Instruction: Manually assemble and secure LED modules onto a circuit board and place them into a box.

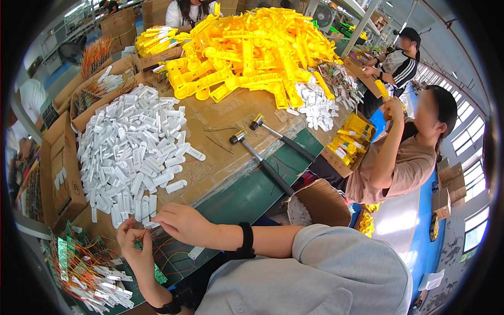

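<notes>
My left hand (pixel 135 248) is at the near edge of the white pile, thumb and fingers pinched around thin wires with a bit of green among them. Close beside it, my right hand (pixel 182 224) is pinched too, its fingertips at a small white plastic piece (pixel 151 224). Loose coloured wires (pixel 169 248) run below my hands. Just beyond them spreads a big heap of white plastic covers (pixel 131 152). Wired green circuit boards and white strips (pixel 86 268) lie bundled to the left of my left forearm. The fingers partly hide what they grip.
Two hammers (pixel 266 170) lie across the table's green edge. Yellow plastic housings (pixel 257 47) form a tall heap at the back. Cardboard boxes (pixel 62 168) line the left side; an open carton (pixel 328 202) stands right. A co-worker (pixel 401 152) holds a yellow part there.
</notes>
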### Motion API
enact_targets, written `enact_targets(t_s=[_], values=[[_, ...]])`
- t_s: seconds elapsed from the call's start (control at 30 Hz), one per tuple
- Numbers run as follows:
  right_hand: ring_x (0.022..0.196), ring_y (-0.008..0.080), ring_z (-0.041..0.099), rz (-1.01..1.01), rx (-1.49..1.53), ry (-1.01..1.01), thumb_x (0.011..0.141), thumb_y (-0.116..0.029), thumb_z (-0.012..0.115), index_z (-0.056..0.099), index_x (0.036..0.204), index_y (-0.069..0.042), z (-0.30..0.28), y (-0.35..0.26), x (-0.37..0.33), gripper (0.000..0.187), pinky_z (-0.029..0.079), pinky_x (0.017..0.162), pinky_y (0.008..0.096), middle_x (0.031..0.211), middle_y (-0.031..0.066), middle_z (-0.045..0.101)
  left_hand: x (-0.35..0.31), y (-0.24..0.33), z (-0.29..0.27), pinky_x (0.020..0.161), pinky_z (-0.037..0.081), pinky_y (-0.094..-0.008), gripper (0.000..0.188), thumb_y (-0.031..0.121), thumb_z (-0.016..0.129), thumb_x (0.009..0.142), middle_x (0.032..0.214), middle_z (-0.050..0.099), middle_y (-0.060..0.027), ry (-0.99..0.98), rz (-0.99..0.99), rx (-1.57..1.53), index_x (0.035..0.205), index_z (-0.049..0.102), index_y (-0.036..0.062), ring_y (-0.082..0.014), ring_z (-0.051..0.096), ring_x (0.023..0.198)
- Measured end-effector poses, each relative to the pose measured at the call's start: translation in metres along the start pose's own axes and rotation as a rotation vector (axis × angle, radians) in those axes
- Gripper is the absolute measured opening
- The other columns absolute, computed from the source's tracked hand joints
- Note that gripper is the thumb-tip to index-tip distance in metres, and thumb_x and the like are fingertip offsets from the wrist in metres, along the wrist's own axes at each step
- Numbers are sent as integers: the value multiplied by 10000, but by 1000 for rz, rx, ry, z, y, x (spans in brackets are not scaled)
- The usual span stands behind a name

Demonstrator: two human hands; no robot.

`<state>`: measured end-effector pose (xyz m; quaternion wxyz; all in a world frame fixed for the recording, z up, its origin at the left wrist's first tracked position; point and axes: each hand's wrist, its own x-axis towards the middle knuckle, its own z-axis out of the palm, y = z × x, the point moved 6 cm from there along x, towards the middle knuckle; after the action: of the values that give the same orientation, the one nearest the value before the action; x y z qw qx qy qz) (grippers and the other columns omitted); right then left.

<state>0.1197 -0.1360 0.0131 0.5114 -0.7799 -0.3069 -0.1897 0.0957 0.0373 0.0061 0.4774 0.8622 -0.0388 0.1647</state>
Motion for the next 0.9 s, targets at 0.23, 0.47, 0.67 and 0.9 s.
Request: enact_targets(t_s=[0.23, 0.47, 0.67, 0.9], values=[[835, 323, 598, -42, 90, -43, 821, 19, 643, 625, 986, -32, 6, 1, -5, 174, 494, 714, 400, 895, 122, 606, -2, 12, 11, 1011, 389, -405, 58, 17, 695, 813, 1309, 549, -156, -91, -2, 257, 837, 643, 9, -309, 507, 1191], [852, 368, 589, 36, 116, -74, 813, 9, 604, 622, 909, -28, -8, 10, 4, 104, 483, 742, 436, 874, 148, 587, 2, 15, -2, 1031, 371, -413, 73, 53, 679, 834, 1234, 573, -152, 0, -32, 157, 804, 638, 1, -312, 501, 1190], [822, 346, 620, 139, 71, -272, 834, -26, 610, 652, 992, -55, 3, 21, 2, 166, 503, 724, 427, 863, 141, 637, 5, 32, -1, 919, 442, -390, 66, 25, 699, 818, 1233, 566, -163, 4, 28, 199, 868, 658, 11, -333, 512, 1136], [750, 338, 635, 376, -227, -324, 822, -66, 631, 660, 957, -58, -22, 75, 19, 138, 501, 668, 430, 788, 170, 628, -13, 40, -38, 1000, 399, -422, 205, 23, 682, 823, 1207, 581, -149, 153, 34, 246, 1027, 661, 26, -336, 517, 1143]])
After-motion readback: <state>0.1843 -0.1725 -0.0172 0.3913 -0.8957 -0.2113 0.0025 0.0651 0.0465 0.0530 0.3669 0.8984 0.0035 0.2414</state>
